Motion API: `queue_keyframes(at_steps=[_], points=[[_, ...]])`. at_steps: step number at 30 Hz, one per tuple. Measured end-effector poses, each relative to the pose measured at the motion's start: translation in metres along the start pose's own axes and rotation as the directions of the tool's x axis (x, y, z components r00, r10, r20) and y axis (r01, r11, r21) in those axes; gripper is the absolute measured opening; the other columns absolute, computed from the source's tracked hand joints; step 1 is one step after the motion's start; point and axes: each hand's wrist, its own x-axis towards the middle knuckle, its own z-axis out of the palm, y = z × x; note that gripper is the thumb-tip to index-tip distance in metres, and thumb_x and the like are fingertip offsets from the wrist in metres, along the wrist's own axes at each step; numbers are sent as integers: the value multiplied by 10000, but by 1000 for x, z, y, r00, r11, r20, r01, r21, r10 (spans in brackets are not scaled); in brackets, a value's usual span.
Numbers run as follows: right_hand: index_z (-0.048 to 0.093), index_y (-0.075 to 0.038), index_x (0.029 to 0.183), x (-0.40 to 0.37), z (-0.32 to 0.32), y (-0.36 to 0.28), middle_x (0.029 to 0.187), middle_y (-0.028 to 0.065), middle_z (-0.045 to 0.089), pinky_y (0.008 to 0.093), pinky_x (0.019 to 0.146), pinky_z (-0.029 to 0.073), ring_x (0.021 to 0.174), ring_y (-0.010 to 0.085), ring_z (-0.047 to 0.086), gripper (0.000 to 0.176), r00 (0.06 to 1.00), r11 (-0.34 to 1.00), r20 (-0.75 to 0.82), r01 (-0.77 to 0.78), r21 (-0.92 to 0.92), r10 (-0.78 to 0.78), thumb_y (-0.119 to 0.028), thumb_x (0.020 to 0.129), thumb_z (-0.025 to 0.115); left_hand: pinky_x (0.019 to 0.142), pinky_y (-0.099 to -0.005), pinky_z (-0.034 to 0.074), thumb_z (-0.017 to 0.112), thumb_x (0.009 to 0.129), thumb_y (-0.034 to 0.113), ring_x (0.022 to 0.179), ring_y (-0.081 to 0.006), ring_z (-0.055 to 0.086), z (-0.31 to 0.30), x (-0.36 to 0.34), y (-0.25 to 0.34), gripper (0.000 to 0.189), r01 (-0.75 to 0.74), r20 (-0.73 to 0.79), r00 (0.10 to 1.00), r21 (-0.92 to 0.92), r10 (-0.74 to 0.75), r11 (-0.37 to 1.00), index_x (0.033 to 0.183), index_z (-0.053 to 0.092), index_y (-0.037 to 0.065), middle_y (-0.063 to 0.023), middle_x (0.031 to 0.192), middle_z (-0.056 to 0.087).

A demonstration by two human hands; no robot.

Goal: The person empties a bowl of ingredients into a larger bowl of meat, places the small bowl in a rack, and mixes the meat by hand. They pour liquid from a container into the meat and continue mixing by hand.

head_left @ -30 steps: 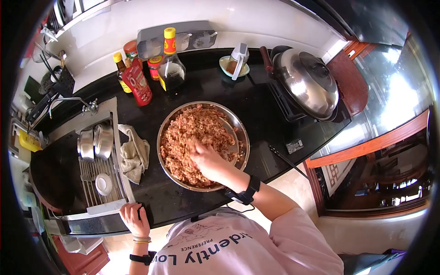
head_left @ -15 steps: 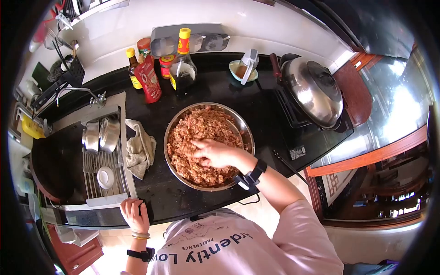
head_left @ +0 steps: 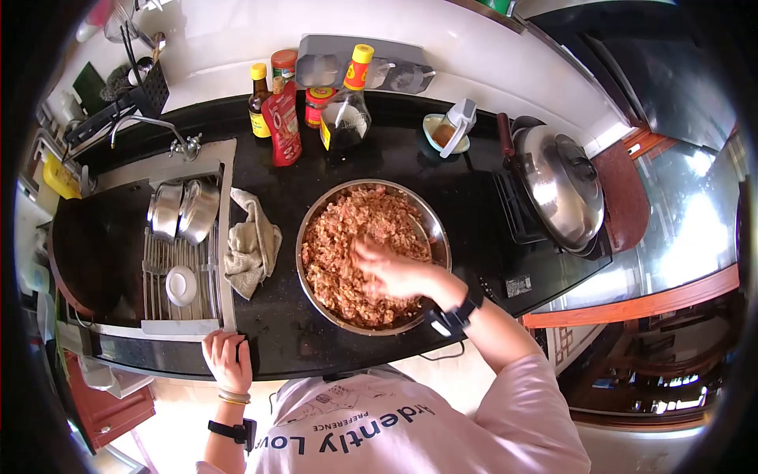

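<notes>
A wide metal bowl [head_left: 437, 223] stands on the black counter, filled with a reddish-brown minced mixture [head_left: 371, 213] that looks like ground meat. My right hand [head_left: 391, 270] reaches into the bowl from the right. Its fingers are spread and touch the mixture; they are slightly blurred, and the tips are partly hidden in it. My left hand [head_left: 227, 355] rests at the front counter edge [head_left: 276, 365] beside the sink, with its fingers curled over the edge. A crumpled beige cloth [head_left: 251, 246] lies between the sink and the bowl.
Behind the bowl stand a red squeeze pouch [head_left: 283, 126], sauce bottles [head_left: 345, 118] and jars. A small dish [head_left: 442, 136] holds a grey-handled container. At right sits a lidded wok [head_left: 557, 189] on a stove. The sink [head_left: 95, 261] has a rack with metal pots [head_left: 181, 209] and a white bowl [head_left: 181, 286].
My right hand has shifted within the bowl and its fingers have spread wider in the mixture. The view has swung left, so the counter appears further right. My left hand stays at the counter edge.
</notes>
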Motion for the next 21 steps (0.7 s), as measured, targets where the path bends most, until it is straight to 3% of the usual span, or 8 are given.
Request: queue_keyframes(at_steps=[4, 7, 9, 10, 11, 13, 14, 21], points=[[245, -60, 1477, -42, 7, 14, 1575, 151, 7, 419, 1183, 106, 1459, 272, 12, 640, 980, 970, 51, 181, 164, -192, -230, 941, 552, 904, -459, 403, 579, 814, 68, 975, -350, 518, 0, 1, 4, 80, 22, -17, 1000, -16, -22, 1000, 873, 599, 17, -132, 917, 590], [404, -66, 1405, -53, -2, 64, 1374, 181, 476, 366, 932, 473, 1032, 245, 632, 512, 955, 933, -276, 191, 305, -106, -214, 944, 569, 903, -461, 403, 580, 817, 76, 974, -351, 519, 0, 1, 4, 82, 27, -24, 999, -19, -27, 999, 871, 601, 17, -133, 918, 591], [525, -49, 1259, -47, -12, 81, 1080, 87, 592, 271, 637, 464, 612, 124, 548, 351, 920, 580, -176, -65, 812, 350, -172, 935, 580, 905, -458, 403, 587, 817, 87, 976, -348, 520, 1, -1, 1, 90, 20, -19, 1000, -5, -20, 1000, 884, 599, 28, -127, 925, 591], [561, -62, 1059, -33, 5, 109, 860, -5, 516, 213, 520, 350, 564, 60, 399, 155, 903, 364, -229, 89, 927, 363, -137, 924, 574, 906, -455, 403, 593, 818, 99, 978, -345, 520, 2, -2, 0, 100, 11, -10, 1000, 10, -11, 1000, 897, 597, 38, -120, 933, 591], [561, -62, 1059, -28, 4, 112, 860, -5, 516, 213, 520, 350, 564, 60, 399, 155, 901, 367, -232, 89, 926, 366, -137, 924, 574, 906, -455, 403, 593, 818, 99, 978, -345, 520, 2, -1, -1, 100, 9, -13, 1000, 6, -9, 1000, 897, 597, 38, -120, 933, 591], [513, -78, 1218, -13, 1, 117, 892, -41, 545, 217, 651, 440, 750, 52, 514, 295, 866, 85, -91, 57, 995, 491, -112, 931, 567, 904, -454, 405, 591, 814, 94, 978, -346, 520, 1, -1, 0, 100, 29, 11, 1000, 1, -29, 1000, 896, 598, 37, -121, 927, 590], [507, -85, 1238, 1, 9, 140, 911, -32, 545, 244, 662, 449, 759, 55, 514, 326, 915, 128, -159, 119, 985, 371, -128, 922, 574, 899, -454, 407, 589, 809, 90, 977, -346, 521, 1, 0, 1, 97, 30, 6, 1000, 2, -30, 1000, 888, 598, 34, -122, 921, 589], [560, -136, 1236, 68, -30, 119, 1163, 27, 542, 329, 846, 440, 1042, 156, 498, 319, 915, 402, -196, 40, 915, 354, -254, 939, 553, 895, -458, 405, 577, 812, 72, 961, -349, 519, 2, 0, 3, 66, 62, -15, 998, 7, -62, 998, 843, 597, 17, -131, 903, 583]])
